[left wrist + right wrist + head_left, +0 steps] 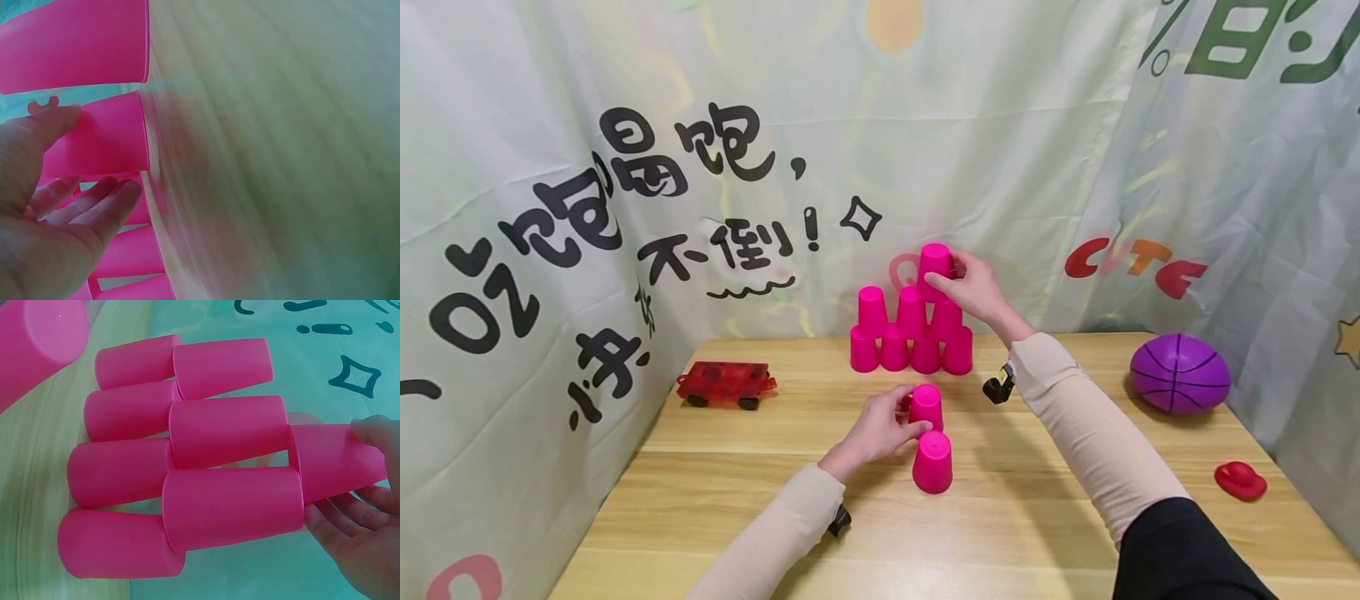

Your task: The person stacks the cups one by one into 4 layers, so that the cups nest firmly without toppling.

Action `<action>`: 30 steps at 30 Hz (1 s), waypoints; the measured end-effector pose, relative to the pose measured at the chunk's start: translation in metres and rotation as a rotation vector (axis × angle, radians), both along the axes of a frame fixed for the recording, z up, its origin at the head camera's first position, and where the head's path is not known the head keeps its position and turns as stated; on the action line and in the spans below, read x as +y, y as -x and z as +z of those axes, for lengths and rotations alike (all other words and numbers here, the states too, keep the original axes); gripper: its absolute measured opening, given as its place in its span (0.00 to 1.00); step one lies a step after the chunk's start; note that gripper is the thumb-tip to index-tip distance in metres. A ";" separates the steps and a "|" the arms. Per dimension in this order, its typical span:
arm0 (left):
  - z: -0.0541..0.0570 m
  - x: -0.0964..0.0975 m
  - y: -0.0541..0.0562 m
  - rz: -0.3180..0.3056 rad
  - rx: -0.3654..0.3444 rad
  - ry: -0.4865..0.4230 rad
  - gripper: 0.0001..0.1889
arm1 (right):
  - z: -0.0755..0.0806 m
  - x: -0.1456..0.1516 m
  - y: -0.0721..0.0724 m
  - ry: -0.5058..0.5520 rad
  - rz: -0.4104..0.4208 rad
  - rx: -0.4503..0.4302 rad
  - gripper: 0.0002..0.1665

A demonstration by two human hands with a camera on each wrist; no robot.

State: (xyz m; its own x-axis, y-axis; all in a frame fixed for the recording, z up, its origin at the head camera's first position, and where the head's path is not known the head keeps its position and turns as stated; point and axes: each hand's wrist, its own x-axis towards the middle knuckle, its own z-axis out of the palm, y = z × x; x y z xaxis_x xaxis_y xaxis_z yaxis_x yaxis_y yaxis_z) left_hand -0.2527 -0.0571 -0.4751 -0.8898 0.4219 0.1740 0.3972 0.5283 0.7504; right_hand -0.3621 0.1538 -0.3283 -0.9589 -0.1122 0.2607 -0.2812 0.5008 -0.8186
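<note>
A stack of upside-down pink cups rises at the back of the table: several in the bottom row point(864, 350) and three in the second row point(872, 312). My right hand point(979, 290) holds another pink cup point(934, 262) between thumb and fingers, its rim right at the tops of the middle and right cups of the second row. Nearer to me, my left hand point(877, 427) has thumb and fingers around the sides of an upside-down pink cup point(106, 140). Just in front of that cup stands one more upside-down pink cup point(933, 463), partly overlapping it in the head view.
A red toy car point(724, 384) sits at the back left of the wooden table point(715, 500). On the right are a purple ball point(1180, 374) and a small red hat-shaped object point(1241, 481). A printed cloth point(820, 83) hangs close behind the stack.
</note>
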 end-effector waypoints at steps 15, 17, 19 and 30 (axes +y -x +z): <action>-0.001 0.000 -0.001 0.020 -0.024 0.002 0.34 | 0.003 0.001 -0.001 -0.016 0.000 -0.010 0.37; 0.000 0.000 -0.001 0.019 -0.032 -0.009 0.33 | 0.002 0.003 -0.002 -0.011 -0.003 -0.020 0.41; 0.000 0.000 -0.001 0.018 -0.040 -0.023 0.33 | 0.001 0.007 -0.003 -0.013 -0.004 -0.024 0.44; 0.000 -0.003 0.002 0.028 -0.057 -0.088 0.31 | -0.005 0.024 -0.014 -0.040 -0.010 0.001 0.47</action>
State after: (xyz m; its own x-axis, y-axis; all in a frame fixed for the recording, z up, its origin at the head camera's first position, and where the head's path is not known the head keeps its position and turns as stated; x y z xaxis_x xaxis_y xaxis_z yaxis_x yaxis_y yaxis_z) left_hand -0.2545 -0.0596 -0.4755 -0.9105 0.3820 0.1584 0.3389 0.4699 0.8151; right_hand -0.3485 0.1779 -0.3329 -0.9596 -0.1129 0.2576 -0.2772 0.5357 -0.7976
